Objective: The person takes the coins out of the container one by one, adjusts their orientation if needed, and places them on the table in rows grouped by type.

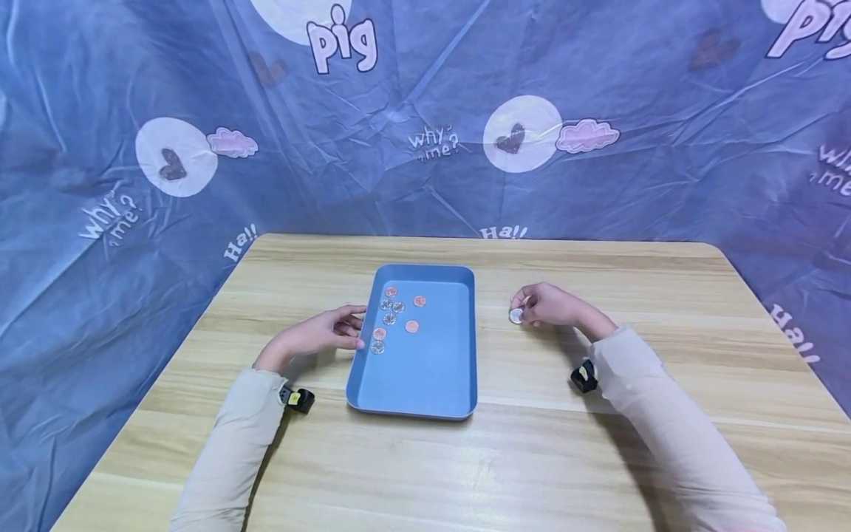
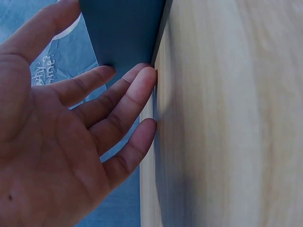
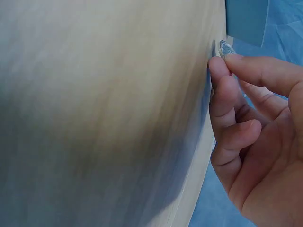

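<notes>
A blue rectangular tray [image 1: 425, 377] lies on the table with several silver coins [image 1: 389, 319] and several copper-coloured coins [image 1: 412, 326] flat inside, mostly toward its left side. My left hand [image 1: 326, 330] rests against the tray's left side, its fingers loosely bent and the thumb near the rim. In the left wrist view, the fingertips [image 2: 142, 90] meet the tray's outer wall [image 2: 124, 33] low down. Right of the tray, my right hand [image 1: 548, 304] pinches a silver coin [image 1: 515, 316] between thumb and fingers. The right wrist view shows that coin [image 3: 226, 48] tilted on edge at the fingertips.
The light wood table [image 1: 532, 458] extends around the tray. A blue printed cloth [image 1: 372, 185] hangs behind and along both sides. Each wrist wears a small black camera, one on the left [image 1: 301, 400] and one on the right [image 1: 584, 376].
</notes>
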Demonstrator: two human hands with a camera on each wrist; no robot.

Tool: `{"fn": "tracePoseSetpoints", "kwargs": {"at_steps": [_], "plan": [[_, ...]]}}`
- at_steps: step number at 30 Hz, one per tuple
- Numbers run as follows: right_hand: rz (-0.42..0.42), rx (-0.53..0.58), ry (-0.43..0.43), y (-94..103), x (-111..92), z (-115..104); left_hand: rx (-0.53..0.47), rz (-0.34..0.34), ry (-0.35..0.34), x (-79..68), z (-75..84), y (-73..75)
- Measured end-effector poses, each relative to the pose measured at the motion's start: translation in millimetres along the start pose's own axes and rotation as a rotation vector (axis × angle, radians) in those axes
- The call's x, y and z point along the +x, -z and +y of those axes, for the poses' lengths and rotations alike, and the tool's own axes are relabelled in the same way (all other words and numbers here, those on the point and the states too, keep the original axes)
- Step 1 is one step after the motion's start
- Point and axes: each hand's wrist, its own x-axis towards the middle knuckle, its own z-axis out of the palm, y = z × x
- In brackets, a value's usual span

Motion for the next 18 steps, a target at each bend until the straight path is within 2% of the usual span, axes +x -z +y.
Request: {"fn": "tracePoseSetpoints", "kwargs": {"at_steps": [6, 11, 18], "plan": [[-0.009, -0.052, -0.029, -2.4, 0.1, -0.5, -0.003, 0.002, -0.001, -0.7, -0.5, 0.2], [-0.019, -0.084, -0.022, -3.7, -1.8, -1.4, -0.002, -0.001, -0.003, -0.5, -1.4, -0.5], [-0.018, -0.112, 0.093, -2.9, -5.6, 4.3, 0.001, -0.001, -0.009, -0.4, -1.9, -0.9]]}}
